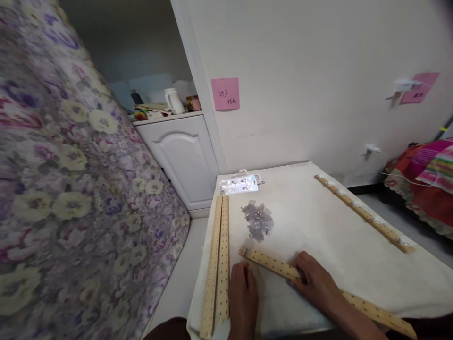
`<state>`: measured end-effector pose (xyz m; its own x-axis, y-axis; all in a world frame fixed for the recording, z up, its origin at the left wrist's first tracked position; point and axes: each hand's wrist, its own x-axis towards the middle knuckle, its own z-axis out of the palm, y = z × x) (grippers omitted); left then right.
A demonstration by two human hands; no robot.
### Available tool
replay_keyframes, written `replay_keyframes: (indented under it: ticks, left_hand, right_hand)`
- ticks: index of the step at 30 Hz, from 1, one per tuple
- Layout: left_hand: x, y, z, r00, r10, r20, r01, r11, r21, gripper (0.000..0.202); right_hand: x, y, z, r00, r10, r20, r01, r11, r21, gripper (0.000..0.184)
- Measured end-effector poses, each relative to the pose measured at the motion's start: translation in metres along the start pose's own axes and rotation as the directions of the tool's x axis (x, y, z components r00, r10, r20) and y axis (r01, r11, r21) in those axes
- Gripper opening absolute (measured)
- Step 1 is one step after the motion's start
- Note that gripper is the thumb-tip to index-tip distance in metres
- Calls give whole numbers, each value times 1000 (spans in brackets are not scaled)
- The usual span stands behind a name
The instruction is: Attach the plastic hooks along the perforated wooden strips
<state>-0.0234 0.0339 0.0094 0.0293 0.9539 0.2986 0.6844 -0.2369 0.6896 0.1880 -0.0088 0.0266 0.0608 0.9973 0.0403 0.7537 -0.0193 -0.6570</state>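
Lying slantwise, long pale wooden strip [279,267], dark-dotted, gripped by right hand [314,278]

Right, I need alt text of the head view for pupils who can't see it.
A person's right hand holds a perforated wooden strip on a pale table, while the left hand is curled beside two similar strips. Beyond them lie a heap of small translucent grey pieces and clear packaging; at right, another strip carries clear fittings.
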Motion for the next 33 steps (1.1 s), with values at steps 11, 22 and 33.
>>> replay_keyframes:
  ticks: [11, 22, 33]
  left_hand:
    - [2, 2, 2, 994, -35, 106, 41, 998, -54, 17]
    - [1, 1, 2, 990, -67, 124, 79, 992, -98, 18]
    - [1, -5, 10, 995, -45, 92, 55, 993, -107, 16]
  right_hand:
    - [17, -6, 15, 999, 1, -51, 0, 1000, 23, 22]
    - [115, -25, 14, 968, -121, -222, 111, 992, -57, 29]
    - [137, -25, 33, 937, -261, -234, 233, 963, -139, 44]
